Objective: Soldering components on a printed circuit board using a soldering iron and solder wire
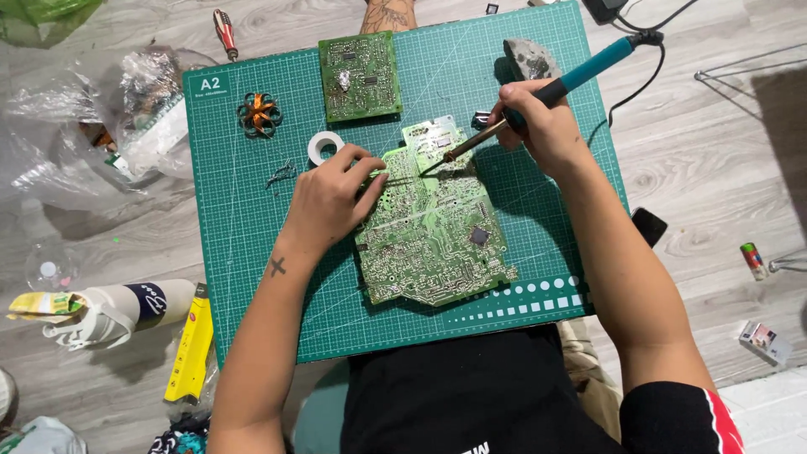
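Lying at nine o'clock off the green mat (252, 277), yellow flat package (190, 349); gripping soldering iron (538, 92) with right hand (538, 126), left hand (332, 197) pinching thin wire (402, 178) on circuit board (433, 240) at centre.

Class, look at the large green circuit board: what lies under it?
The large circuit board lies on a green cutting mat, which rests on the floor. The mat beneath the board is hidden.

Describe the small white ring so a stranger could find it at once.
Start at the green cutting mat. The white tape roll lies just above the left hand, right of an orange wire coil. It is the only white hoop there.
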